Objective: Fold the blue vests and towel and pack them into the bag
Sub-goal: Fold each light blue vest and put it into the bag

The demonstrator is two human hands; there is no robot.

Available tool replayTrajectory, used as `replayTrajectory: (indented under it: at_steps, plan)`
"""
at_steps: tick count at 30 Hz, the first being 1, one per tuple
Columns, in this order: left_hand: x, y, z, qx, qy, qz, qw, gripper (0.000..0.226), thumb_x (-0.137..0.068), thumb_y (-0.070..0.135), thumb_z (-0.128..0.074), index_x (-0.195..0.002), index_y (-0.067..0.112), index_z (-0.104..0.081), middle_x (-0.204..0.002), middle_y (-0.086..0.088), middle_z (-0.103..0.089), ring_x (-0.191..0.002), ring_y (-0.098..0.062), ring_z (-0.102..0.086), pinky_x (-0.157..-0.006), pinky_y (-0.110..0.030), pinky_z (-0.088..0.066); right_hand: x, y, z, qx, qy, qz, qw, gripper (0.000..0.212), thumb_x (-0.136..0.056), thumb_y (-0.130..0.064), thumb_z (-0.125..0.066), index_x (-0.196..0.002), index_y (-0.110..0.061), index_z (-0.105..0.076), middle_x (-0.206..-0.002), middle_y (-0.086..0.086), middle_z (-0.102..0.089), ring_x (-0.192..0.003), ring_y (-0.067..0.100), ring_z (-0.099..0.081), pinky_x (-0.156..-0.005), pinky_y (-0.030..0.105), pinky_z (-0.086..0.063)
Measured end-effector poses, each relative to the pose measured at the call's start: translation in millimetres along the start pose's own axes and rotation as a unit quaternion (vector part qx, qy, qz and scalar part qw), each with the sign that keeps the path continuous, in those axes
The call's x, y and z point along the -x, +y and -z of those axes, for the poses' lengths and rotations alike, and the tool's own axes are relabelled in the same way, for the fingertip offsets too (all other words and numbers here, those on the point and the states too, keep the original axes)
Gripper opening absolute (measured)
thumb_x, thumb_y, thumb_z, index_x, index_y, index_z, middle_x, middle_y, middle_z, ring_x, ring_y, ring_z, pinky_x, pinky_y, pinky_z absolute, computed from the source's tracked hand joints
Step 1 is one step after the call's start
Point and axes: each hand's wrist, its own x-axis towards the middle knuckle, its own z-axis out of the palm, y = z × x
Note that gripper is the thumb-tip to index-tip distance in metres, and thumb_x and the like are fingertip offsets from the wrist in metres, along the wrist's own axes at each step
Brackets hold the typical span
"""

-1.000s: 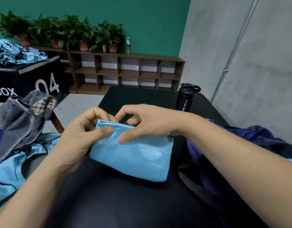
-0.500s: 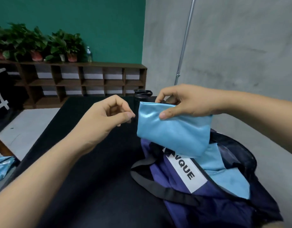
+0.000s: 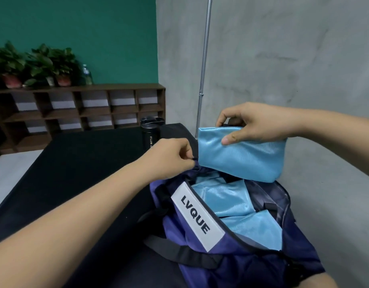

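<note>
Left hand (image 3: 169, 159) now pinches bag (image 3: 241, 267) rim; right hand (image 3: 254, 123) grips vest (image 3: 241, 161) over packed vests (image 3: 227, 198).

A plain indoor workroom, more studio or training space than home. One wall, the green wall (image 3: 75, 28), is painted flat; the adjoining grey wall (image 3: 283, 59) is bare, with a metal pipe (image 3: 204, 59) running up it. Against the green stands a low wooden cubby shelf (image 3: 79, 109) with potted plants (image 3: 34, 65) and a clear water bottle (image 3: 87, 74) along its top. A black-covered table (image 3: 75, 163) fills the foreground — a black sport bottle (image 3: 150, 132) at its far edge, a purple bag (image 3: 231, 267) at its right edge.
</note>
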Motion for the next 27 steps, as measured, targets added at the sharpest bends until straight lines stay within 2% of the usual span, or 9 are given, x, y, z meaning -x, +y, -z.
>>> replayTrajectory:
  at_steps: [5, 9, 12, 15, 18, 20, 22, 24, 27]
  plan:
    - [-26.6, 5.4, -30.8, -0.228, -0.112, 0.035, 0.967, 0.025, -0.08, 0.042, -0.074, -0.092, 0.022, -0.063, -0.087, 0.005, -0.064, -0.086, -0.019, -0.063, -0.067, -0.034, -0.055, -8.7, 20.1, -13.4, 0.045, 0.013, 0.008, 0.999, 0.029, -0.091, -0.049, -0.08, -0.114, -0.042, -0.064, -0.1, -0.02, -0.076, -0.09, 0.0, -0.07, -0.087, 0.038, -0.058]
    - [-36.6, 6.5, -42.5, -0.351, -0.112, 0.049, 0.928, 0.031, -0.082, 0.045, -0.075, -0.091, 0.023, -0.054, -0.079, 0.006, -0.05, -0.082, -0.024, -0.059, -0.066, -0.033, -0.048, -18.7, 27.2, -21.5, 0.036, 0.006, 0.019, 0.999, 0.029, -0.092, -0.048, -0.079, -0.115, -0.043, -0.064, -0.105, -0.021, -0.074, -0.096, 0.001, -0.069, -0.091, 0.04, -0.057]
    - [-39.7, 0.9, -38.0, -0.369, -0.073, 0.049, 0.925, 0.026, -0.085, 0.037, -0.073, -0.085, 0.021, -0.052, -0.076, 0.004, -0.045, -0.078, -0.026, -0.057, -0.066, -0.034, -0.046, -24.6, 26.5, -27.3, 0.026, -0.009, 0.036, 0.999, 0.026, -0.094, -0.042, -0.079, -0.116, -0.042, -0.064, -0.108, -0.025, -0.072, -0.1, -0.001, -0.067, -0.094, 0.036, -0.055]
    - [-41.8, -10.6, -27.4, -0.35, -0.051, 0.077, 0.932, 0.025, -0.085, 0.029, -0.072, -0.077, 0.016, -0.052, -0.075, 0.0, -0.051, -0.07, -0.026, -0.057, -0.062, -0.034, -0.045, -30.3, 20.0, -34.9, 0.022, -0.03, 0.054, 0.998, 0.027, -0.095, -0.036, -0.079, -0.118, -0.041, -0.065, -0.114, -0.025, -0.07, -0.106, -0.002, -0.065, -0.098, 0.032, -0.053]
    - [-43.8, -21.4, -20.9, -0.3, -0.067, 0.094, 0.947, 0.029, -0.08, 0.043, -0.076, -0.075, 0.019, -0.06, -0.075, -0.002, -0.063, -0.067, -0.022, -0.061, -0.057, -0.032, -0.045, -38.0, 13.3, -40.9, 0.045, -0.034, 0.064, 0.996, 0.027, -0.097, -0.035, -0.077, -0.119, -0.04, -0.063, -0.113, -0.026, -0.068, -0.104, -0.003, -0.063, -0.095, 0.031, -0.052]
    - [-41.3, -21.9, -25.4, -0.267, -0.095, 0.09, 0.955, 0.046, -0.073, 0.068, -0.076, -0.085, 0.024, -0.068, -0.079, 0.004, -0.068, -0.074, -0.019, -0.066, -0.06, -0.032, -0.052, -41.5, 11.2, -40.9, 0.077, -0.022, 0.067, 0.995, 0.026, -0.097, -0.035, -0.075, -0.119, -0.04, -0.062, -0.11, -0.026, -0.067, -0.102, -0.003, -0.061, -0.091, 0.031, -0.051]
    - [-38.4, -15.4, -32.8, -0.282, -0.138, 0.087, 0.945, 0.061, -0.068, 0.083, -0.072, -0.101, 0.031, -0.071, -0.087, 0.009, -0.07, -0.084, -0.018, -0.068, -0.068, -0.033, -0.055, -42.0, 10.7, -39.1, 0.094, -0.008, 0.061, 0.994, 0.026, -0.098, -0.035, -0.075, -0.119, -0.04, -0.062, -0.11, -0.024, -0.066, -0.101, 0.0, -0.06, -0.088, 0.032, -0.05]
    - [-40.6, -5.8, -38.9, -0.321, -0.191, 0.092, 0.923, 0.064, -0.073, 0.081, -0.071, -0.113, 0.031, -0.071, -0.09, 0.008, -0.067, -0.089, -0.019, -0.067, -0.072, -0.034, -0.054, -40.5, 13.6, -38.5, 0.097, -0.001, 0.051, 0.994, 0.027, -0.098, -0.035, -0.075, -0.121, -0.04, -0.062, -0.112, -0.023, -0.067, -0.102, 0.003, -0.06, -0.088, 0.034, -0.05]
    - [-43.9, 9.0, -43.2, -0.335, -0.257, 0.092, 0.902, 0.056, -0.082, 0.067, -0.072, -0.12, 0.027, -0.07, -0.086, 0.007, -0.063, -0.081, -0.018, -0.062, -0.069, -0.034, -0.05, -36.7, 19.2, -41.6, 0.096, -0.01, 0.045, 0.994, 0.027, -0.098, -0.034, -0.075, -0.121, -0.04, -0.062, -0.113, -0.021, -0.067, -0.104, 0.006, -0.061, -0.09, 0.035, -0.05]
